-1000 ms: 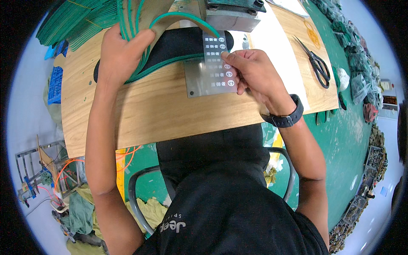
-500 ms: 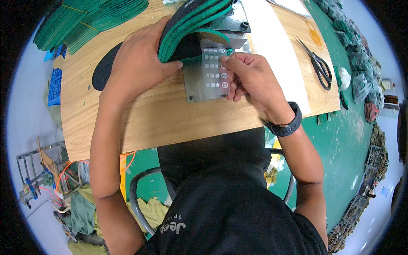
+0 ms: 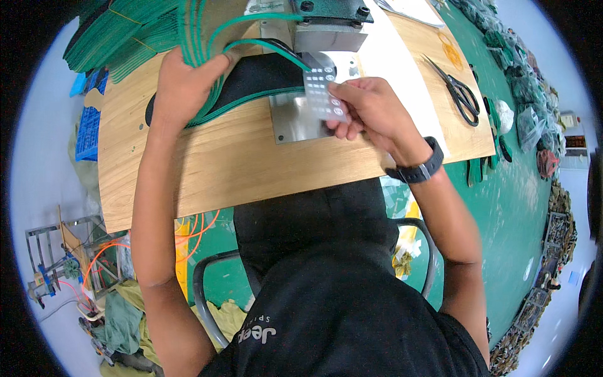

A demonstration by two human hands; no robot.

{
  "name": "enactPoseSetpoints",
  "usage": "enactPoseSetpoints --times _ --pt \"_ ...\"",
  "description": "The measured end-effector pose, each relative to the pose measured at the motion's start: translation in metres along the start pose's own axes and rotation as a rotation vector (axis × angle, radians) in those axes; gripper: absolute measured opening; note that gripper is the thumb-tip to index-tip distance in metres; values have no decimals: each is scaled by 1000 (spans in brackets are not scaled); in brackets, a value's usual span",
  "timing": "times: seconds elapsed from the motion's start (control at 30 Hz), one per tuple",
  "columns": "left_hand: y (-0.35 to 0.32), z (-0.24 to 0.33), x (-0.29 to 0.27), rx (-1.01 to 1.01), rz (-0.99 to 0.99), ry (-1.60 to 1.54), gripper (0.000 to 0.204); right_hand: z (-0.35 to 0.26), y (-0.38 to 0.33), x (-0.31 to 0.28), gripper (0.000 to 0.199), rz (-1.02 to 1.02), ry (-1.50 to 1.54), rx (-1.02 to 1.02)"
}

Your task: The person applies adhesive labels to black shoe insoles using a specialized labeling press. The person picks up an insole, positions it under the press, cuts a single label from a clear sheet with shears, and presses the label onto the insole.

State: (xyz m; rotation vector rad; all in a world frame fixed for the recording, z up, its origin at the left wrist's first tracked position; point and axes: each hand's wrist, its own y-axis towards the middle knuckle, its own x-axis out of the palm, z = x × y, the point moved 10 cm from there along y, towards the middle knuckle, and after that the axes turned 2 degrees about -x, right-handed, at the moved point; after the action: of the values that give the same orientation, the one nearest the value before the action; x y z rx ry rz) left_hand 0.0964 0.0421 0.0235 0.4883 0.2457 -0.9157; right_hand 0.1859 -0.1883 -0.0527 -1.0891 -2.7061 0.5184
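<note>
My left hand (image 3: 185, 91) is closed around a bunch of green-edged black insoles (image 3: 196, 28), their ends fanned apart. One insole (image 3: 260, 74) from the bunch lies with its black face up, its tip reaching over the metal plate (image 3: 292, 130). Between the thumb and fingers of my right hand (image 3: 375, 110) is a clear label sheet (image 3: 320, 88) with rows of white print, slightly smeared by motion. The sheet hangs over the plate beside the insole tips. A metal press block (image 3: 330, 41) sits just beyond it.
Bundled green insoles (image 3: 119, 38) are stacked at the far left, near a blue basket (image 3: 92, 122). Black scissors (image 3: 461, 100) and yellow rubber bands (image 3: 451, 51) lie at right, past a white sheet (image 3: 418, 81). The wooden table's front edge (image 3: 251, 200) runs before me.
My left hand has shifted left and the insoles have spread apart, uncovering more of the press block. The label sheet has tilted in my right hand, baring more of the plate.
</note>
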Motion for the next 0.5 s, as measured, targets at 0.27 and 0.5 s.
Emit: enactPoseSetpoints --times 0.27,0.5 --pt "-3 1 -4 -7 11 65 29 2 8 1 28 -5 -76 -29" --pt "-4 -1 -4 -29 44 123 30 -1 10 0 29 11 -57 -15"
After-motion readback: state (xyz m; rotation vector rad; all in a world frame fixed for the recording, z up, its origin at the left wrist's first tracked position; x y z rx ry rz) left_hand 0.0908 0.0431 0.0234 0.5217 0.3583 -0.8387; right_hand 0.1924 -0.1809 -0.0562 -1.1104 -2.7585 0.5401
